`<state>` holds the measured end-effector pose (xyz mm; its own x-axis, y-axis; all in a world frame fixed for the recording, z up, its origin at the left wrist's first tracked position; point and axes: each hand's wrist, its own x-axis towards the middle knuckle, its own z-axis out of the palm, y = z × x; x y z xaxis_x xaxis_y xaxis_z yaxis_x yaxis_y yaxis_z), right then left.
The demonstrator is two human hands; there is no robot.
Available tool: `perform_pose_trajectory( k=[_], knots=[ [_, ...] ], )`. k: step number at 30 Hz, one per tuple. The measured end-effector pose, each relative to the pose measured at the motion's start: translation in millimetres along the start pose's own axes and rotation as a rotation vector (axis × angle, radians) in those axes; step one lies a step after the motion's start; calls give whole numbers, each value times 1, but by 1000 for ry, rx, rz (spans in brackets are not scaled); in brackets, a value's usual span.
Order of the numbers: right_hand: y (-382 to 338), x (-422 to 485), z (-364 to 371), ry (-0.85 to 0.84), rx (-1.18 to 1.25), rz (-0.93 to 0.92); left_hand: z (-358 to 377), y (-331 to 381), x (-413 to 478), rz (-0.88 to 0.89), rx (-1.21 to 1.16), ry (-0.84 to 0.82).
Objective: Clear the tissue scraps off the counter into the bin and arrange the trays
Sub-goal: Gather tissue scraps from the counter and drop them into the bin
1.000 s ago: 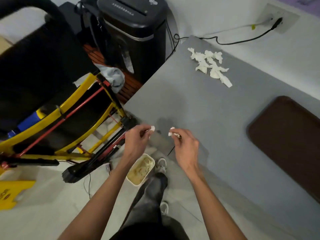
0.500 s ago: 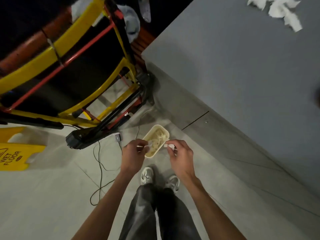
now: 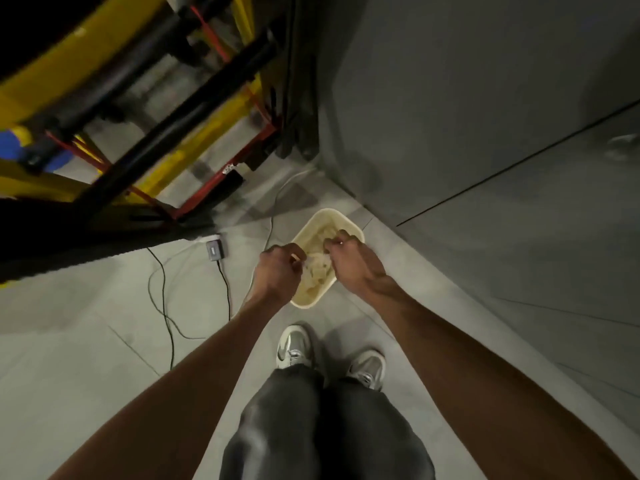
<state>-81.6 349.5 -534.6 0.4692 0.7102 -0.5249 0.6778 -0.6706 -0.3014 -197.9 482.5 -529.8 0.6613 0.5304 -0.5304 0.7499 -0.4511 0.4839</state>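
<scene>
Left hand (image 3: 277,271): lowered over the bin's left rim since a second ago, fingers curled; any scrap held cannot be told.
Right hand (image 3: 353,263): likewise lowered, fingers pinched above the bin; contents unclear.
Bin (image 3: 349,223): cream, on the floor beside the grey counter front (image 3: 485,116) (pale tissue scraps (image 3: 320,271) inside).
View: counter top now out of sight.

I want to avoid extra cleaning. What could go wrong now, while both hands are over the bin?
1. The bin is small and already holds tissue scraps; pieces dropped by the left hand or right hand might land on the floor.
2. Loose cables lie beside the feet; stepping back could snag one.
</scene>
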Motion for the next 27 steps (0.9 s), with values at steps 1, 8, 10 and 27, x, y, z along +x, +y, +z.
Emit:
perform_pose_trajectory(
  k=[1, 8, 10, 27],
  knots=[
    [1, 13, 10, -27, -60, -18, 14, -7, 16, 10, 22, -10],
    [25, 87, 76, -117, -143, 22, 95, -25, 107, 167, 234, -84],
    [28, 98, 88, -109, -130, 44, 110, -29, 122, 220, 302, -141],
    [-40, -65, -83, 89, -56, 129, -69, 55, -39, 171, 316, -180]
  ],
)
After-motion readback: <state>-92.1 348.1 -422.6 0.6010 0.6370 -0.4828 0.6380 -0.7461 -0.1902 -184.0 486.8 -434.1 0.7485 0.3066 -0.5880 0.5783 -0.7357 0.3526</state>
